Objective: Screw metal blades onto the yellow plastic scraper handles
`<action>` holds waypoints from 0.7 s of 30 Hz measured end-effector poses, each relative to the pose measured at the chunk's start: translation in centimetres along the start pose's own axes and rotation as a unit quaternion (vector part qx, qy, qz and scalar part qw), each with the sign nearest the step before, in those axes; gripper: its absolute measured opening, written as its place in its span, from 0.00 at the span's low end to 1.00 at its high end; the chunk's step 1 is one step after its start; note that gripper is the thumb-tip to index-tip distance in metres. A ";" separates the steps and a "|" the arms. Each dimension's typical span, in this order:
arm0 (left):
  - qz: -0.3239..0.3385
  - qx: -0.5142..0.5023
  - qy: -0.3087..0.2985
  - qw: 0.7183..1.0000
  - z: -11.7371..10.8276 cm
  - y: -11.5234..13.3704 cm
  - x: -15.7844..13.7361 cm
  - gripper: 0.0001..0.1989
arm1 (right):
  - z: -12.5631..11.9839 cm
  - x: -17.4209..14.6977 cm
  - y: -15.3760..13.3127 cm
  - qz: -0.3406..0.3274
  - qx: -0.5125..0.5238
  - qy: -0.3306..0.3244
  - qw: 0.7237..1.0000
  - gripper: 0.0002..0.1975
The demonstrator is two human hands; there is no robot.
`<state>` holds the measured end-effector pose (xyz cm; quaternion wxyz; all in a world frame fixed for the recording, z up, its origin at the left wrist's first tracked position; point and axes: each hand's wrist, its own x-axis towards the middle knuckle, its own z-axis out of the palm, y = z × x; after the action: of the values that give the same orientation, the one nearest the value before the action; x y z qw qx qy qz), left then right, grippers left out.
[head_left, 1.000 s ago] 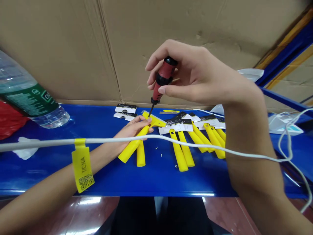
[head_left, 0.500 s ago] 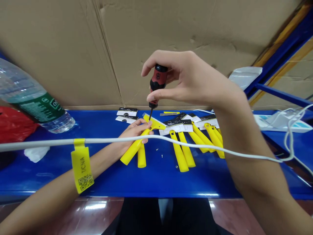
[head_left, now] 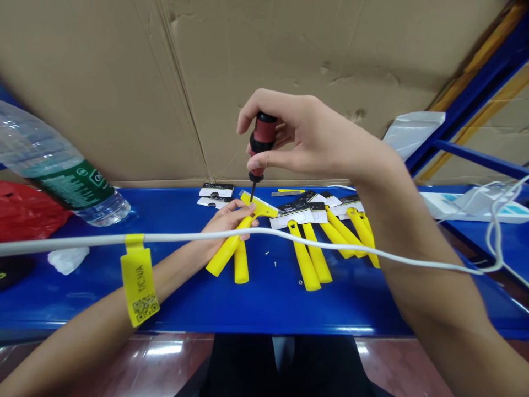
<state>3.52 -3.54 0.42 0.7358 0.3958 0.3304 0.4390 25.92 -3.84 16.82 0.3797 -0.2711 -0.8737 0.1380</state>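
Observation:
My left hand [head_left: 229,220] grips a yellow scraper [head_left: 225,255] at its neck, its wide head turned up and away from me. Closed round the red and black handle of a screwdriver [head_left: 263,135] is my right hand [head_left: 289,132]. The screwdriver stands nearly upright, its tip down at the scraper head close to my left fingertips; whether it sits in a screw is too small to tell. Another yellow handle [head_left: 241,264] lies beneath the held scraper. Two small screws [head_left: 275,264] lie on the blue table to the right, and a small nut [head_left: 300,282] lies farther right.
Several yellow scrapers [head_left: 306,262] with black-and-white cards lie right of centre. Two loose cards [head_left: 215,190] and a blade [head_left: 288,193] lie at the back. A water bottle [head_left: 74,176] and red bag [head_left: 28,212] are left. A white cable [head_left: 165,237] crosses the view.
The screwdriver handle has turned in my right hand, which has shifted slightly left and down. My left hand still holds the scraper in about the same place.

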 end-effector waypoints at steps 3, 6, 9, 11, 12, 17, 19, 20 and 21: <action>0.002 -0.005 -0.004 1.000 0.0 -0.1 -0.1 0.18 | 0.1 0.0 0.4 -0.011 -0.038 0.021 0.999 0.20; -0.003 -0.002 -0.003 1.000 -0.1 -0.2 0.0 0.18 | 0.0 -0.1 0.7 -0.014 -0.029 0.001 0.999 0.21; -0.001 0.003 0.008 1.000 -0.1 -0.1 0.1 0.18 | -0.2 0.0 0.8 -0.017 0.021 -0.050 0.998 0.24; 0.005 0.005 0.012 1.000 -0.1 0.0 0.1 0.18 | -0.1 0.1 1.0 -0.014 0.056 -0.061 0.997 0.26; 0.007 0.007 0.013 1.000 -0.1 0.0 0.2 0.18 | 0.1 0.2 1.1 -0.009 0.061 -0.053 0.997 0.26; -0.002 0.015 0.008 1.000 -0.3 -0.2 0.3 0.19 | 0.8 0.3 1.6 -0.001 0.004 0.026 1.000 0.23; -0.004 0.018 0.009 1.000 -0.5 -0.3 0.4 0.19 | 0.9 0.3 1.9 -0.014 -0.005 0.013 1.000 0.21; -0.003 0.020 0.010 1.000 -0.6 -0.3 0.5 0.18 | 0.8 0.3 2.1 -0.021 0.001 -0.005 1.000 0.20; 0.000 0.022 0.011 1.000 -0.6 -0.4 0.5 0.18 | 0.8 0.4 2.2 -0.025 0.016 -0.024 0.999 0.22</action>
<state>3.33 -3.01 -0.27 0.7229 0.4073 0.3482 0.4363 25.94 -1.82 15.49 0.3665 -0.2398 -0.8866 0.1489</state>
